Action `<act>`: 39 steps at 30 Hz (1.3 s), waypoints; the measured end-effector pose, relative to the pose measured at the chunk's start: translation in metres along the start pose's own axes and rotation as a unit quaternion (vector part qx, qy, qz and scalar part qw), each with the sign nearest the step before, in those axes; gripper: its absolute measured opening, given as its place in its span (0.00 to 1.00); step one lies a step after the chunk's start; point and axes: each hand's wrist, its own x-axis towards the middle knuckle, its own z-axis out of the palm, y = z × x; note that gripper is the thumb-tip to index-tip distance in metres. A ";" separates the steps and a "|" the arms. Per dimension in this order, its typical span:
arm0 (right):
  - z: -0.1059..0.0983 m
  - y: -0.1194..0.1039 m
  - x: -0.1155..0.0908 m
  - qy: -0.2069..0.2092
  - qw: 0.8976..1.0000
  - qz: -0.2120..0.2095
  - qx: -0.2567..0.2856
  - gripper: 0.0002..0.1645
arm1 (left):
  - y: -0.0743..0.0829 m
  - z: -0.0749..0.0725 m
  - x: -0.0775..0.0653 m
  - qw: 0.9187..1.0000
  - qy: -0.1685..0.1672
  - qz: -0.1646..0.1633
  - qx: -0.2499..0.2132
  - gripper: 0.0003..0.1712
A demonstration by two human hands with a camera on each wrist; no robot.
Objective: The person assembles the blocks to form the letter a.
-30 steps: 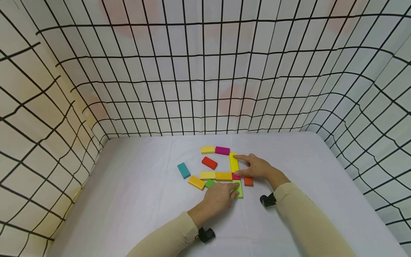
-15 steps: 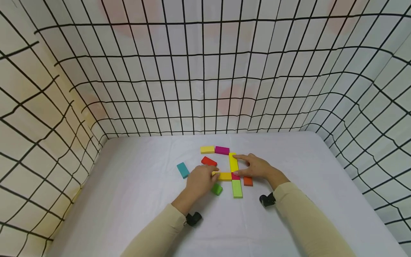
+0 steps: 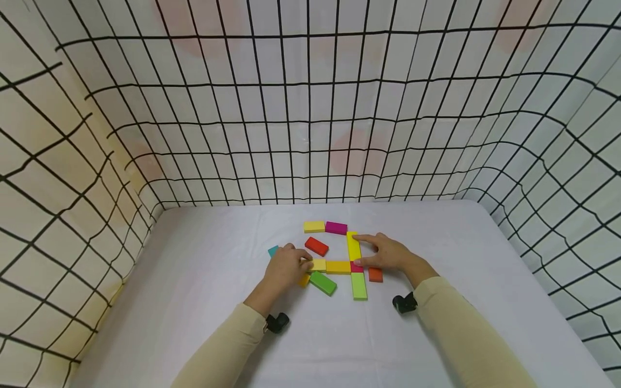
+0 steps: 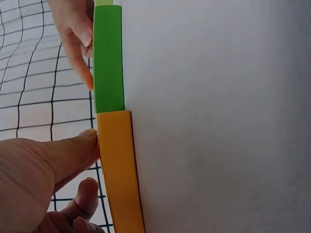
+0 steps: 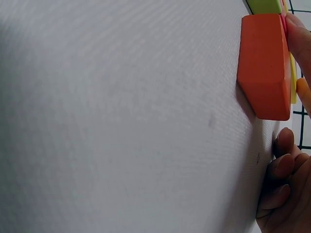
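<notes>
Flat coloured wooden blocks lie on the white table. My left hand is at the left end of a pale yellow block, thumb and forefinger at its edges. The hand partly covers a teal block and an orange-yellow block; a green block lies beside it. My right hand rests its forefinger on a bright yellow block and its thumb at a small crimson block. Between pale yellow and crimson sits a deeper yellow block; a light green block extends nearward.
An orange-red block is just beside the right thumb. Farther back lie a red block, a magenta block and another pale yellow block. A black-grid cloth hangs around the table's back and sides.
My left hand has left the light green block and moved left to the pale yellow block's far left end, uncovering the green block. The right hand has stayed in place.
</notes>
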 end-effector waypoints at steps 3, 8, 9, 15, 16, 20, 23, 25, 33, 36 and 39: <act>0.000 0.001 0.001 0.000 1.000 -0.003 0.000 0.54 | -0.003 0.000 0.000 1.000 0.000 0.005 -0.012 0.10; 0.001 0.002 0.002 0.000 1.000 -0.001 0.000 0.54 | -0.006 0.001 0.000 1.000 -0.006 0.008 -0.029 0.11; 0.001 0.002 0.002 0.000 1.000 0.000 0.000 0.55 | -0.006 0.001 0.000 1.000 -0.007 0.007 -0.029 0.11; 0.002 0.001 0.002 0.001 1.000 0.001 0.000 0.54 | -0.006 0.002 0.000 0.999 -0.015 -0.003 -0.037 0.11; 0.002 0.001 0.002 0.002 1.000 0.001 0.000 0.54 | -0.006 0.002 0.000 0.999 -0.016 -0.004 -0.040 0.11; 0.002 0.001 0.002 0.001 1.000 0.006 -0.001 0.54 | -0.005 0.002 -0.001 0.999 -0.015 -0.006 -0.042 0.11; 0.002 0.001 0.002 0.000 1.000 0.009 0.001 0.55 | -0.005 0.002 -0.002 0.999 -0.012 -0.007 -0.040 0.11; 0.002 0.001 0.002 0.000 1.000 0.010 0.001 0.55 | -0.004 0.003 -0.002 0.999 -0.011 -0.008 -0.041 0.11; 0.002 0.002 0.001 0.001 1.000 0.011 0.008 0.55 | -0.006 0.005 -0.004 0.998 -0.007 -0.014 -0.056 0.15; 0.002 0.002 0.001 0.001 1.000 0.011 0.009 0.55 | -0.009 0.002 -0.007 0.996 -0.002 -0.022 -0.081 0.15; 0.002 0.002 0.001 0.001 1.000 0.009 0.008 0.55 | -0.014 -0.002 -0.012 0.994 0.002 -0.037 -0.100 0.15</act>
